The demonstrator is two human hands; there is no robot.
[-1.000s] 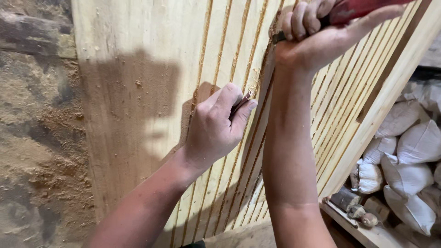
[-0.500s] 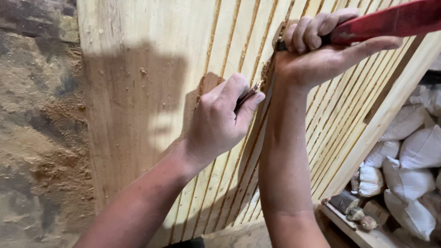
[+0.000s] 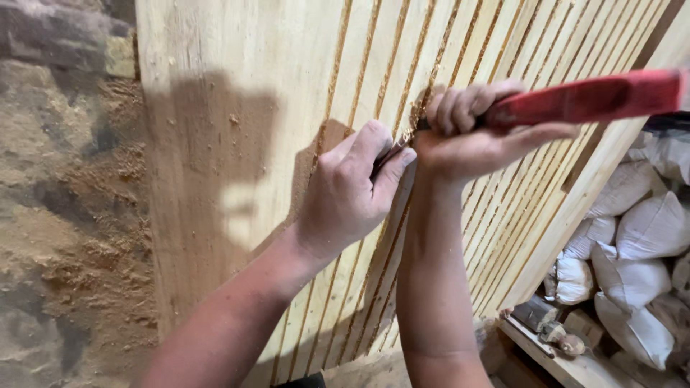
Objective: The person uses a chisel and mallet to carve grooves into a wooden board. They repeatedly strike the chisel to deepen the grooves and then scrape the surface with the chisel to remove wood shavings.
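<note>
Head view. The left hand is resting on a pale wooden panel whose face is cut with many long parallel grooves. Its fingers are curling shut around a thin dark tool, of which only a short length is showing between thumb and forefinger; the tip is lying against one groove near the panel's middle. The right hand is sitting just beside the left, almost touching it, with its fingers wrapping fully closed around the near end of a red handle, which is extending to the right and slightly upward across the panel. Whether the handle and the thin dark tool are one piece cannot be told. Sawdust is lying on the rough stone surface to the left of the panel. White sacks are lying stacked at lower right, beside a wooden plank carrying small blocks.
</note>
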